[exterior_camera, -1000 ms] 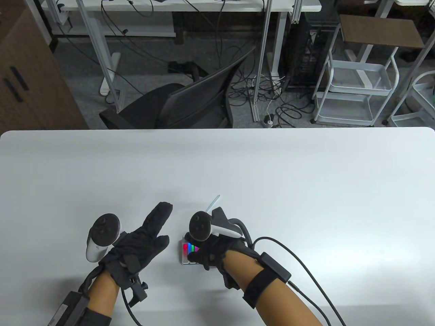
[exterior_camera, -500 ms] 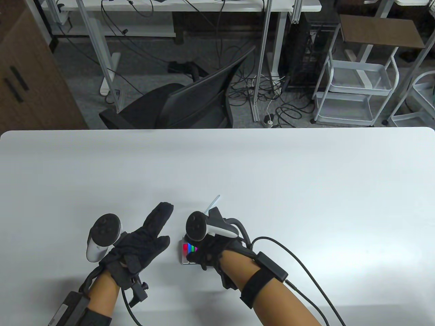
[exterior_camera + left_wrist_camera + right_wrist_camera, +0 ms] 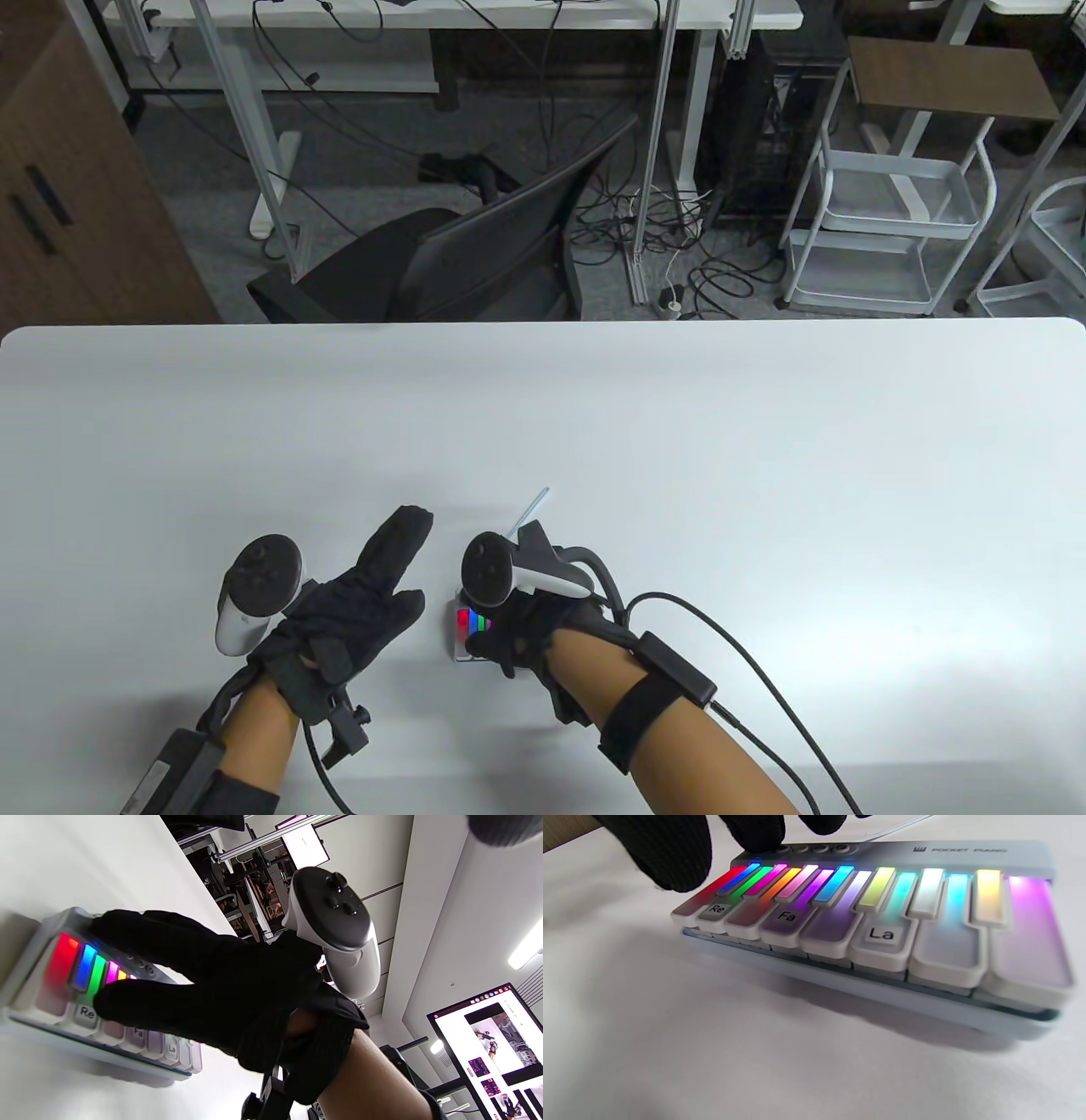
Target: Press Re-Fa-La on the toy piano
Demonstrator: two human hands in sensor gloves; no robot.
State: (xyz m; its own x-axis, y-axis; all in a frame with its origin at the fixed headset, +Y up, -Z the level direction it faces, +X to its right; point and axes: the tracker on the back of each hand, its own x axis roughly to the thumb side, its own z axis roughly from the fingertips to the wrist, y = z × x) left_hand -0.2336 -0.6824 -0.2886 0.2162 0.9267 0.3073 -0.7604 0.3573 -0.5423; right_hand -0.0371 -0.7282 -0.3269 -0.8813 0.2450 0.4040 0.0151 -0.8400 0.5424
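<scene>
Toy piano (image 3: 865,921) sits directly under the right hand (image 3: 517,632), near the person's edge of the white table (image 3: 679,441), its lit keys running crosswise to that hand's fingers. In the right wrist view the labelled keys go Re (image 3: 715,911), Fa (image 3: 787,918), La (image 3: 882,935) from left to right, with Re nearest the thumb side. The right hand holds nothing; its fingers (image 3: 144,1005) are spread and curled down over the left end of the keyboard, one fingertip just above or touching near Re, though I cannot tell whether a key is pressed. So Fa and La likely lie to the right of where the fingers now hang, along the keyboard's long axis. The left hand (image 3: 356,603) rests open on the table just left of the piano, holding nothing, farther from the keys than the right.
</scene>
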